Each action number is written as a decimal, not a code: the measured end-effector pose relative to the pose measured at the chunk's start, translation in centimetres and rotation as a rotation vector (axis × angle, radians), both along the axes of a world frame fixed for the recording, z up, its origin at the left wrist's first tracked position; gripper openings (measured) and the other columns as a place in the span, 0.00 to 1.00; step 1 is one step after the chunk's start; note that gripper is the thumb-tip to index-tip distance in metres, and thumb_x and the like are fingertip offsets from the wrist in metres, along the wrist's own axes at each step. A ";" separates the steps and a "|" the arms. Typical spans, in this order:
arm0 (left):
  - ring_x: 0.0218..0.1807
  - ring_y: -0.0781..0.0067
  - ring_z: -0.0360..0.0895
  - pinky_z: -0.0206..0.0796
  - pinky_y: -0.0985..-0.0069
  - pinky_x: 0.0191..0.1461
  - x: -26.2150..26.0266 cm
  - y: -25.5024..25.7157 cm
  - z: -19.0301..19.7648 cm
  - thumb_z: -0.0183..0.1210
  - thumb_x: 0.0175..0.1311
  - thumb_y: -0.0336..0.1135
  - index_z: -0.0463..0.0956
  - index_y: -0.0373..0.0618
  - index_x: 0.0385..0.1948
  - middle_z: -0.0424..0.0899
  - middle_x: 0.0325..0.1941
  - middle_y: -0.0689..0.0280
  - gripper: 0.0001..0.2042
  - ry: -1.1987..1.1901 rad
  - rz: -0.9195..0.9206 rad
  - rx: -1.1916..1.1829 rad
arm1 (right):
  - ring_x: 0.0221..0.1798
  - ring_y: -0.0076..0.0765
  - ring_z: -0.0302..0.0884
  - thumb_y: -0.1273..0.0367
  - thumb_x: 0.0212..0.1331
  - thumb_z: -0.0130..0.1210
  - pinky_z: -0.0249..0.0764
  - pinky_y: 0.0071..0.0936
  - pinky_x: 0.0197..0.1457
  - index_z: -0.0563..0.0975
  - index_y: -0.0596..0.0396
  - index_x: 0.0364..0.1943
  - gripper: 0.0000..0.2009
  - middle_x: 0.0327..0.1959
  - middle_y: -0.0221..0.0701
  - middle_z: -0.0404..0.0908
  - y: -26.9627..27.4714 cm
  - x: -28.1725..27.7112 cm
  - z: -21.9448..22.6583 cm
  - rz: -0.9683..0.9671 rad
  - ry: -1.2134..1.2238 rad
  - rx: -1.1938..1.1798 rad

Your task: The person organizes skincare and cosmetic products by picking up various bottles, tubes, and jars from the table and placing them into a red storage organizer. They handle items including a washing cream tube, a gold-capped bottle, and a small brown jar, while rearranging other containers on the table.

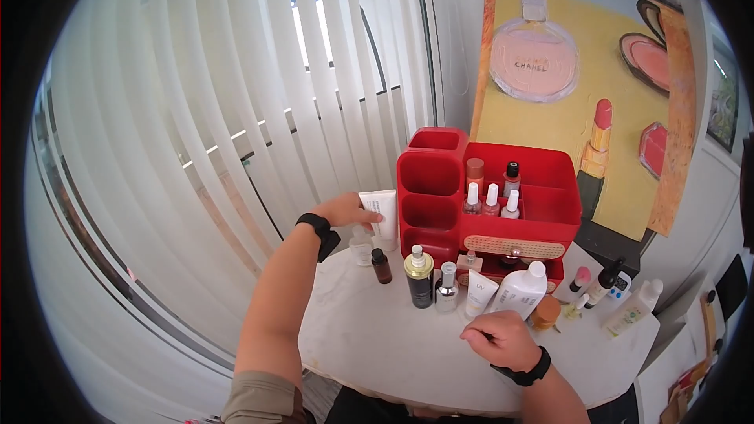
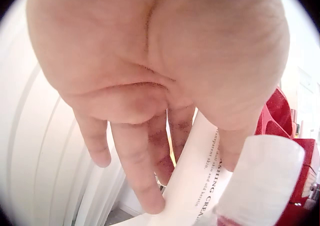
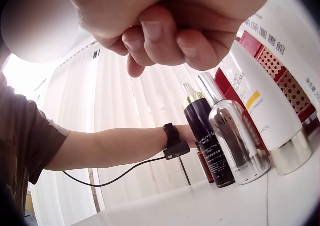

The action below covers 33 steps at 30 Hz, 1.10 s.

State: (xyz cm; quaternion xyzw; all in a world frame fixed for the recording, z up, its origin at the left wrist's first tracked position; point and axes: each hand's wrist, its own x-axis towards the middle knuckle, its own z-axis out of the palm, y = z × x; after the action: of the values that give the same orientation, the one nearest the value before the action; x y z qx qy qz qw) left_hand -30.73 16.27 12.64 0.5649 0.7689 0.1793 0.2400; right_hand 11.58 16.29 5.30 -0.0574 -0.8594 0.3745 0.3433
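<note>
My left hand (image 1: 343, 210) grips a white washing cream tube (image 1: 382, 212) at the left side of the red cosmetics organizer (image 1: 518, 229). In the left wrist view the thumb lies on one side of the tube (image 2: 200, 171) and fingers on the other. A translucent bottle (image 1: 360, 250) and a small brown bottle (image 1: 382, 268) stand just below that hand. My right hand (image 1: 503, 339) is curled in a fist over the table's front part, holding nothing. Beyond it are a white UV tube (image 1: 479, 294), a white bottle (image 1: 521, 292) and an orange-brown jar (image 1: 545, 312).
A dark gold-topped bottle (image 1: 420, 283) and a silver bottle (image 1: 446, 290) stand before the organizer on the white table (image 1: 377, 353). Several small bottles sit in its compartments. At the right lies a pale bottle (image 1: 633, 309). Vertical blinds (image 1: 196, 110) hang on the left.
</note>
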 end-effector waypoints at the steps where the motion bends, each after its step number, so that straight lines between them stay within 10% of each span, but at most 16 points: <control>1: 0.46 0.67 0.87 0.68 0.64 0.66 -0.2 0.1 -0.3 0.65 0.66 0.45 0.82 0.41 0.54 0.89 0.50 0.59 0.21 0.003 0.003 -0.005 | 0.24 0.45 0.79 0.71 0.60 0.63 0.73 0.34 0.28 0.82 0.58 0.29 0.06 0.22 0.37 0.80 0.0 0.0 0.0 -0.004 -0.008 0.000; 13: 0.57 0.66 0.81 0.66 0.65 0.68 -0.4 -0.7 -0.7 0.61 0.69 0.53 0.78 0.40 0.60 0.86 0.56 0.58 0.27 -0.015 -0.045 -0.015 | 0.23 0.45 0.78 0.71 0.60 0.63 0.73 0.34 0.28 0.82 0.58 0.29 0.05 0.21 0.38 0.79 0.1 0.0 0.0 -0.018 -0.031 -0.031; 21: 0.64 0.62 0.76 0.63 0.61 0.70 -2.1 -4.8 -3.2 0.37 0.78 0.63 0.73 0.43 0.65 0.78 0.66 0.57 0.33 -0.322 0.000 0.388 | 0.24 0.44 0.80 0.72 0.60 0.61 0.74 0.33 0.30 0.82 0.58 0.29 0.05 0.22 0.37 0.81 0.0 0.2 0.3 0.001 -0.038 -0.051; 33: 0.63 0.59 0.76 0.67 0.65 0.69 -0.6 -8.7 -8.9 0.40 0.78 0.61 0.69 0.36 0.67 0.75 0.66 0.51 0.34 -0.505 0.112 0.354 | 0.25 0.40 0.81 0.72 0.59 0.60 0.75 0.31 0.30 0.83 0.56 0.31 0.04 0.24 0.34 0.82 0.1 0.3 0.3 0.012 -0.076 -0.045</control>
State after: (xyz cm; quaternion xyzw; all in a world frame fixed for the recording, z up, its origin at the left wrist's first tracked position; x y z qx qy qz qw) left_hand -31.35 7.54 3.75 0.4922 0.6717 0.4582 0.3109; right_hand 11.88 16.40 5.55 -0.0743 -0.8636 0.3930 0.3068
